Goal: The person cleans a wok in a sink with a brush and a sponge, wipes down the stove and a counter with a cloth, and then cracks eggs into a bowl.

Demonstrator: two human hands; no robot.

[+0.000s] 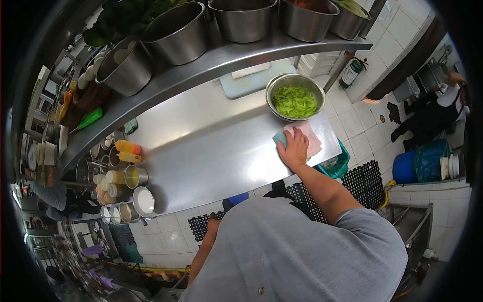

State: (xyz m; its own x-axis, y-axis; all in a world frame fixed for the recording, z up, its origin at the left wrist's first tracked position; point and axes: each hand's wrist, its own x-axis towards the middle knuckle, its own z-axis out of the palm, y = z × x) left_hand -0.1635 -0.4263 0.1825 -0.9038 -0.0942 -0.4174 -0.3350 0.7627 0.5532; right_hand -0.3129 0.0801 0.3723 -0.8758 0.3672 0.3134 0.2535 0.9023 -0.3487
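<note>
My right hand (294,149) is on a pink and light-blue cleaning cloth (311,139), pressing it against the steel table (211,161) near its right end. The fingers are bent over the cloth, and part of it spreads out beyond them. Just behind the cloth stands a steel bowl (272,106) of cut green leaves (294,101), which looks like lettuce. My left hand (214,219) hangs low beside my body, off the table's front edge. Its fingers are too small and dark to make out.
Overhead runs a steel shelf (241,56) with several metal containers. A pale cutting board (241,86) lies at the back. Squeeze bottles (128,147) and tubs (144,201) crowd the left end. A teal-lined bin (342,162) stands below the right end; another person (437,113) is at far right.
</note>
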